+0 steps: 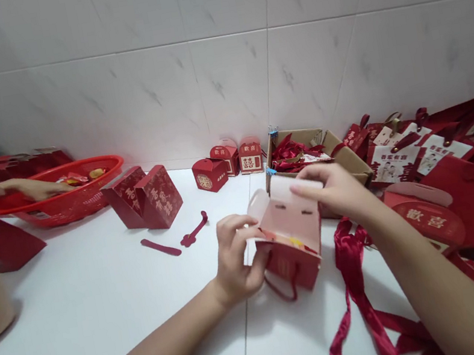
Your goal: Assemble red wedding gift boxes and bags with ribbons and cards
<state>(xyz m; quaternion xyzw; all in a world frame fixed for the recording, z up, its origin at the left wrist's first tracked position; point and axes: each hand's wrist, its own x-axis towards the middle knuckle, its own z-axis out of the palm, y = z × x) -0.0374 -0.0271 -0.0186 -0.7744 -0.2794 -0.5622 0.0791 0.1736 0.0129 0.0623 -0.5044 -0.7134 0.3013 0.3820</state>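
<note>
A small red gift box with pale pink inner flaps stands near the front of the white table. My left hand grips its left side, thumb and fingers pinching the left flap. From the right, my right hand presses its fingers on the top flap and folds it down. A red ribbon trails on the table under my right forearm.
A cardboard box of red ribbons sits behind the gift box. Three small finished boxes and two larger red boxes stand by the tiled wall. Another person's hands reach into a red basket at left. Red bags pile at right.
</note>
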